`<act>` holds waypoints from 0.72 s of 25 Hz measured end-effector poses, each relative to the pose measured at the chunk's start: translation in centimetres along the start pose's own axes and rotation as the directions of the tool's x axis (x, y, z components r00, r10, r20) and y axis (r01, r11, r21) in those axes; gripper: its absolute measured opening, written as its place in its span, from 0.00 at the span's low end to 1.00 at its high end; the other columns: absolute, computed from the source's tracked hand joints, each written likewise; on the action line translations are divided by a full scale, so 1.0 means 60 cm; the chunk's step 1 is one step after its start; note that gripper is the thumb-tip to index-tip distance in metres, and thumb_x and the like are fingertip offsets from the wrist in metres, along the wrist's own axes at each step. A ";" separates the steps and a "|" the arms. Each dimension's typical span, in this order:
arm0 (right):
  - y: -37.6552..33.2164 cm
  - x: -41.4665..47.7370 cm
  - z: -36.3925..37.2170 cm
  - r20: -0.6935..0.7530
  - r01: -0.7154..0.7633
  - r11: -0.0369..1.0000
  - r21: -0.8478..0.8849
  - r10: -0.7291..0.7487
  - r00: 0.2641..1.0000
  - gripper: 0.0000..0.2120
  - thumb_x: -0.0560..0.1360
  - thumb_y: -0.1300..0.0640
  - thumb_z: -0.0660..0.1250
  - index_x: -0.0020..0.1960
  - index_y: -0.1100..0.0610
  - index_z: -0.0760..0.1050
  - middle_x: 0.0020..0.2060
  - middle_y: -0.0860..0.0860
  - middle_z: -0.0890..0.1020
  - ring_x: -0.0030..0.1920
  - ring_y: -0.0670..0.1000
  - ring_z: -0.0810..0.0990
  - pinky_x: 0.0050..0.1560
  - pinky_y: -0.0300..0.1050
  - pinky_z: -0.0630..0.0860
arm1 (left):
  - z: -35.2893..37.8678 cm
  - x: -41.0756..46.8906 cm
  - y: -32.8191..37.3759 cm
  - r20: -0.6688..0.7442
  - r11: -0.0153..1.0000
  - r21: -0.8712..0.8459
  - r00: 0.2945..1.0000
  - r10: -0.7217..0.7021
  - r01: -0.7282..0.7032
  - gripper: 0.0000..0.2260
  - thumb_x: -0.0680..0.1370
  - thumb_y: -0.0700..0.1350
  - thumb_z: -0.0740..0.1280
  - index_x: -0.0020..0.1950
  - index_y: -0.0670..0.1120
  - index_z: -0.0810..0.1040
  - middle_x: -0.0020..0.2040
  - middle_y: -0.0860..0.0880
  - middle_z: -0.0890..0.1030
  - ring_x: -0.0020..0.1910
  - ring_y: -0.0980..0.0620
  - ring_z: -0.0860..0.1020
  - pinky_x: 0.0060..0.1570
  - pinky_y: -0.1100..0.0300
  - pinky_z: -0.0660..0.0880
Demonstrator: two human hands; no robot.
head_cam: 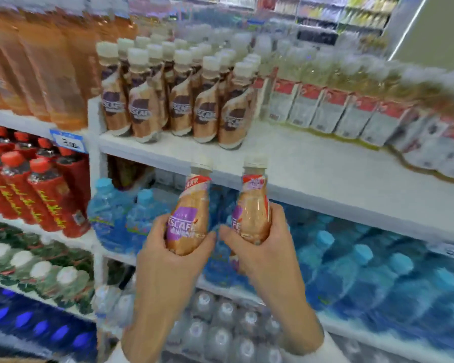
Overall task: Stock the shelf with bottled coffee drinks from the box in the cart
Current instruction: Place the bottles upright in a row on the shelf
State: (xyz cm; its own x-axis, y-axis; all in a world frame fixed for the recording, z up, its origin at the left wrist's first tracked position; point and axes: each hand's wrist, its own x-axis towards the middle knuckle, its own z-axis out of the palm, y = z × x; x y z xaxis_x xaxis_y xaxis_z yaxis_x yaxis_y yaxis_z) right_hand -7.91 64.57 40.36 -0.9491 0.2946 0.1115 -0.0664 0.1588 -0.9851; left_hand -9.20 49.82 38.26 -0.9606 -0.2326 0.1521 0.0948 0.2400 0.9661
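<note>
The shelves are blurred and my forearms are cut off below. My left grip wraps one coffee bottle, my right grip a second bottle, both near upright before the shelf edge

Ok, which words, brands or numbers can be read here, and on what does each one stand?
"ESCAFE": left bottle in the left hand, first letter hidden.
"FE": right bottle in the right hand, rest hidden.
"SCAFE": shelf bottles, blurred.
Price tag: number too blurred to read.
Red bottles: yellow writing unreadable.
</note>
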 end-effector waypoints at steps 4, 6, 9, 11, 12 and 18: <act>-0.033 0.045 -0.117 -0.188 0.098 0.994 0.044 -0.088 0.978 0.19 0.65 0.49 0.79 0.48 0.43 0.71 0.31 0.46 0.79 0.25 0.48 0.75 0.27 0.50 0.78 | 0.120 0.017 0.088 0.131 0.993 -0.075 0.986 0.104 -0.094 0.23 0.60 0.62 0.79 0.49 0.55 0.77 0.37 0.62 0.82 0.30 0.61 0.77 0.31 0.66 0.73; -0.053 0.079 -0.160 -0.269 0.162 0.986 0.039 -0.146 0.952 0.20 0.65 0.49 0.79 0.49 0.42 0.70 0.32 0.46 0.79 0.25 0.51 0.76 0.28 0.50 0.77 | 0.177 0.035 0.130 0.167 0.982 -0.094 0.970 0.177 -0.163 0.25 0.59 0.65 0.75 0.50 0.55 0.75 0.39 0.64 0.82 0.32 0.62 0.78 0.32 0.66 0.73; -0.076 0.137 -0.208 -0.323 0.238 0.969 0.062 -0.206 0.924 0.21 0.67 0.53 0.79 0.50 0.45 0.69 0.31 0.47 0.79 0.26 0.52 0.74 0.26 0.48 0.75 | 0.253 0.076 0.176 0.217 0.964 -0.094 0.940 0.262 -0.247 0.24 0.63 0.64 0.75 0.53 0.56 0.73 0.38 0.56 0.83 0.34 0.57 0.81 0.34 0.60 0.76; -0.078 0.171 -0.227 -0.334 0.247 0.967 0.054 -0.216 0.918 0.22 0.68 0.56 0.79 0.52 0.50 0.68 0.32 0.49 0.78 0.27 0.53 0.74 0.26 0.47 0.73 | 0.292 0.108 0.189 0.256 0.957 -0.105 0.923 0.289 -0.270 0.26 0.66 0.62 0.76 0.56 0.53 0.72 0.40 0.54 0.83 0.35 0.54 0.81 0.31 0.61 0.73; -0.076 0.184 -0.234 -0.332 0.237 0.970 0.057 -0.205 0.921 0.23 0.68 0.56 0.80 0.53 0.51 0.68 0.33 0.51 0.78 0.28 0.53 0.73 0.26 0.48 0.72 | 0.308 0.123 0.190 0.277 0.956 -0.118 0.916 0.291 -0.268 0.26 0.67 0.61 0.77 0.57 0.52 0.71 0.43 0.53 0.83 0.36 0.54 0.81 0.30 0.65 0.71; -0.049 0.228 -0.240 -0.287 0.179 0.981 0.069 -0.152 0.946 0.28 0.68 0.58 0.81 0.59 0.44 0.68 0.40 0.50 0.82 0.33 0.52 0.79 0.31 0.49 0.80 | 0.348 0.167 0.163 0.309 0.947 -0.097 0.895 0.321 -0.306 0.28 0.70 0.56 0.79 0.58 0.53 0.65 0.49 0.54 0.79 0.43 0.61 0.78 0.33 0.69 0.73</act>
State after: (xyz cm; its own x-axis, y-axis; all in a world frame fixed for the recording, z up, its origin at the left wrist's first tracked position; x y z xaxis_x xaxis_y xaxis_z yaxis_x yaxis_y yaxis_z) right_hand -16.27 81.73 46.68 -0.7993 0.5245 0.2932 -0.2563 0.1437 -0.9559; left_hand -23.35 69.52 44.88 -0.9103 0.1599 0.3818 0.4091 0.2070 0.8887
